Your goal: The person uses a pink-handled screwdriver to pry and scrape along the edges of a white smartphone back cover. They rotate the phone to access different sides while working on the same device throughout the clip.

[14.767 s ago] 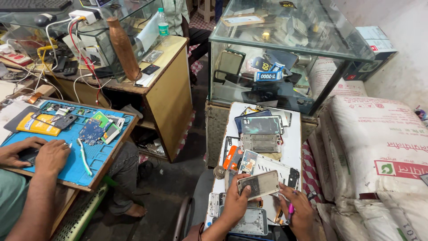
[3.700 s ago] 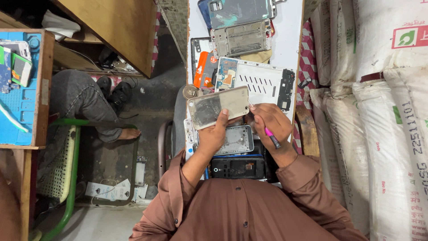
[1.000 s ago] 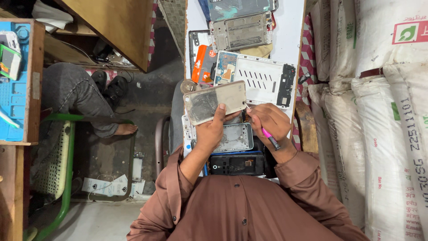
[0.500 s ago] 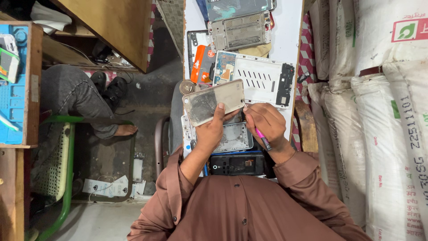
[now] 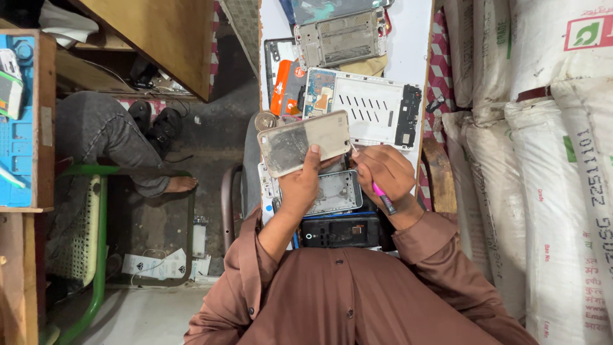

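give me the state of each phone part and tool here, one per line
gold phone back cover: lifted off the table, gripped by left hand
pink-handled tool: held in right hand, tip at the cover's edge
white tablet frame: lying flat, opened, insides showing
silver phone frame: flat on the white table

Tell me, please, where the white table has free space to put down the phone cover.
Bare strip along the white table right edge, beside the grey frame. Crowded elsewhere: white slotted panel, orange part, parts under both hands.
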